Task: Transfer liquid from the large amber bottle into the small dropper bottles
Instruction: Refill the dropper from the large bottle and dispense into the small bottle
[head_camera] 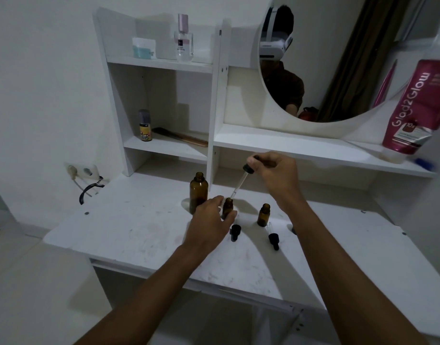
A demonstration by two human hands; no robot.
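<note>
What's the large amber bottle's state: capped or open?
Open. The large amber bottle stands upright on the desk with a bare neck and no cap on its mouth. Fill level: cannot tell.

A pink tube (413,108) on the right-hand shelf carries the brand "Glad2Glow" in pale lettering along its side, with "10x" printed near its lower end. Labels on the perfume bottle (183,43) and yellow bottle (145,131) are too small to read.
</note>
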